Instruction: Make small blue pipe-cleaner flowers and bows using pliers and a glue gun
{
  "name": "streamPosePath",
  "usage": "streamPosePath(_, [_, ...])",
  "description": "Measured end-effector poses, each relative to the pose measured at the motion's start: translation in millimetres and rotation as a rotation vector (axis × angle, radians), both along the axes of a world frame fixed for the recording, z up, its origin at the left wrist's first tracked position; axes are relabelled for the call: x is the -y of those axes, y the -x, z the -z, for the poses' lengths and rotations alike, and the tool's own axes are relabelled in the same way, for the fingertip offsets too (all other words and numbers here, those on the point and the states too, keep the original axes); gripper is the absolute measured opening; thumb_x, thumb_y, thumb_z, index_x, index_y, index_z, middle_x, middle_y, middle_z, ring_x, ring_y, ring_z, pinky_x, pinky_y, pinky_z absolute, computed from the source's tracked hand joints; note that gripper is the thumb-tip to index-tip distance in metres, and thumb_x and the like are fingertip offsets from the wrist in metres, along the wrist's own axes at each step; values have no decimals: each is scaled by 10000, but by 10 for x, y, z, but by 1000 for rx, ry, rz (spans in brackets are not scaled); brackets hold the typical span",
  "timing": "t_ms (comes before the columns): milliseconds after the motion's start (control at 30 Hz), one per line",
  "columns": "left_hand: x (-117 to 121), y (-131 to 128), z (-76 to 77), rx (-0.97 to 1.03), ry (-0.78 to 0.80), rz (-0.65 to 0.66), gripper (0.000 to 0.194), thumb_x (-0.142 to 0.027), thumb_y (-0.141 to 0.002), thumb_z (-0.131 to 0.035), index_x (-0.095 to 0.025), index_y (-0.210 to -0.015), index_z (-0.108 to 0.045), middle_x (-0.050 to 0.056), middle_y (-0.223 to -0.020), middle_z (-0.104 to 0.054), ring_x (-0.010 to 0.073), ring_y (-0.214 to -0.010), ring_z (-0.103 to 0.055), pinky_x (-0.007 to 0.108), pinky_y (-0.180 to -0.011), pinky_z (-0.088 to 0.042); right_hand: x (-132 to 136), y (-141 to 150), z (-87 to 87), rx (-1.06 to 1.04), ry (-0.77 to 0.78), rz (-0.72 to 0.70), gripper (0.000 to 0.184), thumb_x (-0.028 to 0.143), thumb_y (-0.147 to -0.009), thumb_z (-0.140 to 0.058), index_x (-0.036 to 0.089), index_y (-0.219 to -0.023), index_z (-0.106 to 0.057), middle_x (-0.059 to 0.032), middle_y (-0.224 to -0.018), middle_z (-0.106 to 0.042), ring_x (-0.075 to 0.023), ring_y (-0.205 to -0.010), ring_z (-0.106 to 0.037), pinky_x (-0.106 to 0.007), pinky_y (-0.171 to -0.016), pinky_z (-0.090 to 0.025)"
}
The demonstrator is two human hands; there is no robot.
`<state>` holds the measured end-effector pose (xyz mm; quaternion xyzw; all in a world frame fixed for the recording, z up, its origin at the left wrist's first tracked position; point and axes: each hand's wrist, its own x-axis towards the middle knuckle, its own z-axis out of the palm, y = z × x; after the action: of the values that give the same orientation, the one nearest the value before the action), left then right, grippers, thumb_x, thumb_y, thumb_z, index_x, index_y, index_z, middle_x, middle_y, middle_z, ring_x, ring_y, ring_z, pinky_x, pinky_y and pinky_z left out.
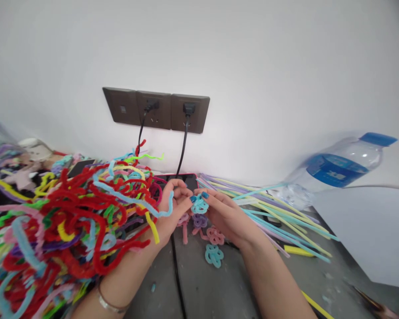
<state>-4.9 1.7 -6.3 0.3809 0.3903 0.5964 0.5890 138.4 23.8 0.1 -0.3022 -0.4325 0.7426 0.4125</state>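
We hold a light-blue pipe-cleaner flower [200, 205] at the dial's centre, our left hand [174, 215] and right hand [228, 218] both pinched on it. Around it, a tangled pipe-cleaner heap [83, 204] lies at nine o'clock, straight pastel pipe cleaners [286, 221] at three, a pink flower [216, 235] at five.

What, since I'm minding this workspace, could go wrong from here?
The blue flower pinched between the left hand and right hand could bend if squeezed hard. The tangled fuzzy strips crowding the left hand might snag. The black cable near that wrist could get tugged.
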Motion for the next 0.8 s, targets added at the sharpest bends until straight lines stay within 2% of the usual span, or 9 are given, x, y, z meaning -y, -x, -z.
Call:
streamPosePath(167, [26,-40,-11,4,-49,-60,427,-308,-706,-780,-232,-881,-398,-67,-805,-563,77,-589,-570,169,-459,-483,39,38,-38,-68,34,-19,301,450,-705,-777,226,-902,-744,-56,-1036,-728,-231,-955,-625,-344,-865,-451])
streamPosePath(333, [56,-74,-89,72,-59,-103,455,-290,-682,-785,-234,-842,-363,-76,-788,-576,71,-614,-581,177,-538,-498,70,102,-74,-116,61,-1,250,431,-695,-781,240,-837,-701,-55,-1122,-701,-255,-1051,-597,-374,-937,-435])
streamPosePath(400, [67,-83,-128,103,-43,-116,450,-274,-668,-787,-230,-836,-372,-78,-779,-579,65,-613,-577,178,-563,-499,73,115,-66,-131,62,10,221,422,-710,-774,246,-810,-684,-43,-1072,-697,-242,-1031,-592,-359,-913,-443])
streamPosePath(533, [59,-60,-144,106,13,-81,436,-307,-646,-802,-219,-825,-414,-65,-786,-582,76,-608,-568,171,-499,-478,58,96,-34,-166,45,25,196,405,-719,-773,247,-785,-678,-12,-886,-674,-196,-831,-579,-313,-772,-458])
streamPosePath(667, [28,-4,-99,-82,-14,-2,380,-292,-631,-807,-194,-836,-502,-39,-757,-586,90,-596,-550,180,-476,-482,29,48,-22,-123,49,37,197,378,-709,-783,214,-794,-715,-13,-788,-661,-182,-758,-563,-301,-747,-442])
streamPosePath(800, [23,15,-81,-203,-27,-16,290,-232,-661,-754,-178,-856,-546,-24,-735,-591,96,-599,-549,179,-491,-473,9,19,2,-19,10,86,235,417,-734,-763,199,-815,-733,-13,-740,-668,-183,-759,-575,-303,-774,-425])
